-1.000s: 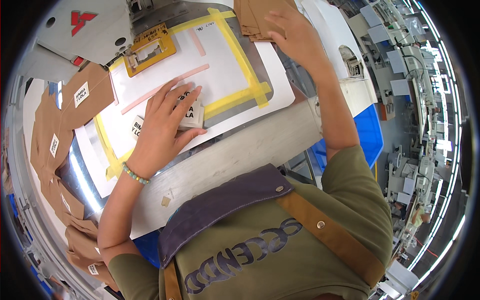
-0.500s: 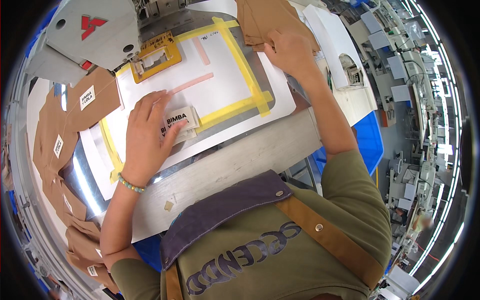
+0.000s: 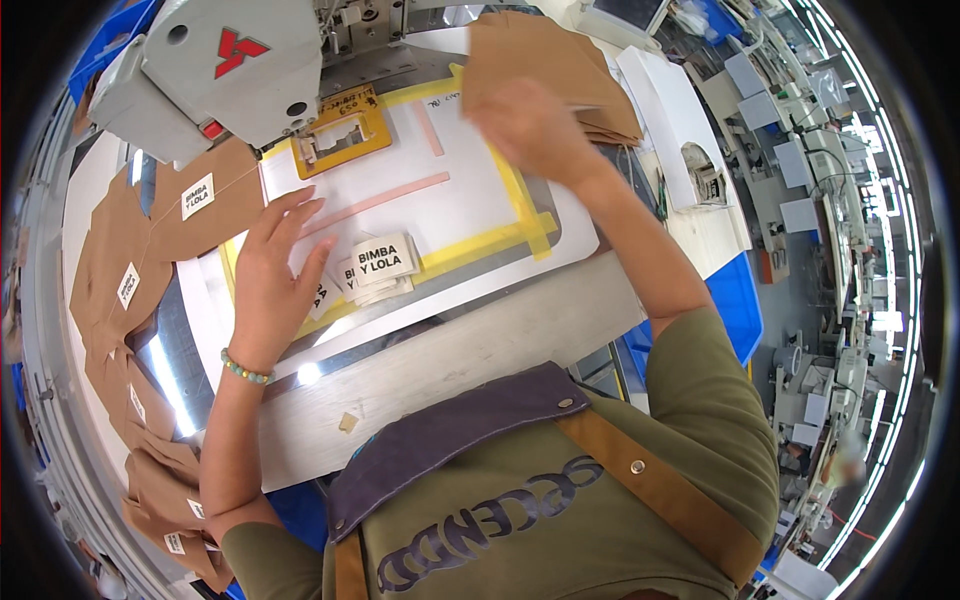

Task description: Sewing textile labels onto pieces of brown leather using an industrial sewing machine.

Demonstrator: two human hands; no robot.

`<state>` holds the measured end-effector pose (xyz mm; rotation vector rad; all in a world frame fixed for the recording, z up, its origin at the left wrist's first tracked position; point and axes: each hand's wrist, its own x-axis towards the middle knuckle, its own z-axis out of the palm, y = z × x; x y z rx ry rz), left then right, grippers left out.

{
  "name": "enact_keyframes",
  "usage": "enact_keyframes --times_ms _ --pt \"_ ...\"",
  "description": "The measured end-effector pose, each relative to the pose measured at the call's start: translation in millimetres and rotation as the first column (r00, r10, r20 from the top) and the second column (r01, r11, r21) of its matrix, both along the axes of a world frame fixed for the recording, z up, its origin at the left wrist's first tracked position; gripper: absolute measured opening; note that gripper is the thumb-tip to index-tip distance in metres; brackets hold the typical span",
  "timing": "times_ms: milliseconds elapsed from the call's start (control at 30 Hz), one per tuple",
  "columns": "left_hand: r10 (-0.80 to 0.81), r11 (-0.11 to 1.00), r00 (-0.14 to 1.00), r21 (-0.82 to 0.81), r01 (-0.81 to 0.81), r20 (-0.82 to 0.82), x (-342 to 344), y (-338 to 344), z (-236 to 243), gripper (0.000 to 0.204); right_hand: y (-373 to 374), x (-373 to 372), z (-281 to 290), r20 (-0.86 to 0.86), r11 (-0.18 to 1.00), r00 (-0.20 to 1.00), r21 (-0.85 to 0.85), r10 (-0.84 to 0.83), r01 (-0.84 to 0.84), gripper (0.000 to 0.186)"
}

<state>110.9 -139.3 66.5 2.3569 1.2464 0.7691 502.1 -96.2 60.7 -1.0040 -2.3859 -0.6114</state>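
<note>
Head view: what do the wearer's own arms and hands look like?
The left hand and the blurred right hand are bare, without gloves. A bracelet of greenish and yellowish beads circles the left wrist. Short olive-green sleeves leave both forearms uncovered.

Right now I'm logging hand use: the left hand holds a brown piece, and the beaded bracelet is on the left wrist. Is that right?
Not quite: the head view shows the right hand holding the brown piece. The beaded bracelet is indeed on the left wrist.
</note>
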Motion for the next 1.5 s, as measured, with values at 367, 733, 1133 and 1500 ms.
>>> enact_keyframes --times_ms 367,733,1133,1500 --pt "-0.124 0.990 0.990 0.080 0.118 0.061 33 12 -8 0.046 -21 -114 -8 -0.208 0.867 0.919 -0.312 0.336 -0.388 0.025" --pt "-0.155 0.944 0.980 0.275 0.183 -0.123 12 35 -14 0.018 -22 60 1 0.342 0.782 0.793 -0.209 -0.505 0.588 0.072" --pt "-0.042 0.950 0.980 0.295 0.099 -0.193 -10 25 -17 0.016 31 113 3 -0.548 0.824 0.624 -0.271 -0.557 0.498 0.043" --pt "0.027 0.907 0.974 0.414 0.072 -0.227 -14 25 -29 0.018 -18 75 -21 -0.076 0.849 0.956 -0.484 -0.282 0.212 0.073"
